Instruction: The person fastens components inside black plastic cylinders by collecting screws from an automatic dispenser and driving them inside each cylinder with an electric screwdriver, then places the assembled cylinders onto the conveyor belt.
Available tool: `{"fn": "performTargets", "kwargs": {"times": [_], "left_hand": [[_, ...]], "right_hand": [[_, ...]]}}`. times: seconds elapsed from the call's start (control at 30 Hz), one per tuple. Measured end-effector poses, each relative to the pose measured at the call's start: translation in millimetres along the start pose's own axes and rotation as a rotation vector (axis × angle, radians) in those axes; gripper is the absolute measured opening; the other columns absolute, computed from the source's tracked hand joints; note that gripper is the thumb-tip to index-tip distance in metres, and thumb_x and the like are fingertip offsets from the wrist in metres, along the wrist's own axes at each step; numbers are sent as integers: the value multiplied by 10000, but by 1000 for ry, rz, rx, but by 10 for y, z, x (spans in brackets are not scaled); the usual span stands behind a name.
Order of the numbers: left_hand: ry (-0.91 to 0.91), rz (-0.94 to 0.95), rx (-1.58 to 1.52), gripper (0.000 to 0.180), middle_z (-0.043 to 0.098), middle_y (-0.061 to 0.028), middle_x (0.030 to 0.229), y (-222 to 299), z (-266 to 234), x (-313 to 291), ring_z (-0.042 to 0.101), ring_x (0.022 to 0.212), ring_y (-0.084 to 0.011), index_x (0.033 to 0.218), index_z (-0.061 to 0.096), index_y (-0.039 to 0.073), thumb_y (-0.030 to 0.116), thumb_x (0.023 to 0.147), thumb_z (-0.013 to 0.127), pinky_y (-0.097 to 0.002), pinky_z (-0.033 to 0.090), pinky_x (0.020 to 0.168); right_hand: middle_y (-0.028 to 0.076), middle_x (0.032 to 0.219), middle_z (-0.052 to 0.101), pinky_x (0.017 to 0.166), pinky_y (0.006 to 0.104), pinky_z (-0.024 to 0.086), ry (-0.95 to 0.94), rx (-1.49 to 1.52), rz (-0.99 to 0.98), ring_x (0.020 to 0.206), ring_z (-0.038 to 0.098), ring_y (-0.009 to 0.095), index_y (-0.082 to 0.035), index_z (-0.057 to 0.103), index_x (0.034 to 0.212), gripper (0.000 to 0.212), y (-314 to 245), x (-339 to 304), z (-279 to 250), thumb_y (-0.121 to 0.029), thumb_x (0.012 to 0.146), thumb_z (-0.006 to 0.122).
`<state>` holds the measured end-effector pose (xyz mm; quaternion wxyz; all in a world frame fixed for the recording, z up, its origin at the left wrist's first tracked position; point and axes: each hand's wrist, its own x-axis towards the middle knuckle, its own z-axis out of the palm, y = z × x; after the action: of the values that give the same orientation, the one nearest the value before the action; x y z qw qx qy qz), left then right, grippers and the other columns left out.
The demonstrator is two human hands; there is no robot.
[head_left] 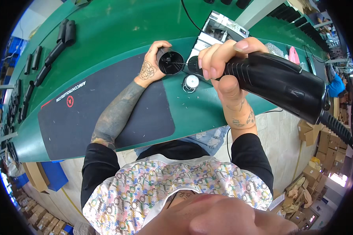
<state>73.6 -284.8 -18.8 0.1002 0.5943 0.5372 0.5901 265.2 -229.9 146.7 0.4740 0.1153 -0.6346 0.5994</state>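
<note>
The left hand (152, 62) is gripping a dark, hollow cylinder (170, 67) while the right hand (220, 64) is holding a black, ribbed power screwdriver (284, 84) aimed at its mouth, a round, white-faced part (191, 81) lying between both hands.

The left hand (153, 58) bends in a curve around its hold, with the fingers over the far side of the grip. Below and to the left of this grip, the tattooed left forearm (119, 107) stretches at a slant, and the left wrist (144, 76) looks almost straight. The right hand (223, 64) is to the right of the left grip and looks larger, so it seems raised nearer to the head. Its fingers (215, 58) are curled firmly around the hold. Just beneath this grip, the right wrist (240, 117) carries tattoos, and the right forearm appears short, rising steeply.
</note>
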Motion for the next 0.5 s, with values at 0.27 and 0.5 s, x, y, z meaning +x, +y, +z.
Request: {"fn": "performTargets", "kwargs": {"times": [0.27,0.5], "left_hand": [[3,-27,-14,596,595,-64,1090,10,-57,38,604,965,-211,1139,536,73,22,603,793,-311,483,885],[-4,-1,48,611,595,-62,1074,44,-55,31,606,961,-214,1136,538,76,34,591,810,-311,485,881]], "right_hand": [[20,674,535,578,285,444,-20,-101,-18,600,533,148,-150,412,1223,514,151,50,3,-311,863,743],[21,677,537,582,285,439,-23,-67,1,598,537,151,-146,411,1223,519,175,34,29,-303,861,748]]}}
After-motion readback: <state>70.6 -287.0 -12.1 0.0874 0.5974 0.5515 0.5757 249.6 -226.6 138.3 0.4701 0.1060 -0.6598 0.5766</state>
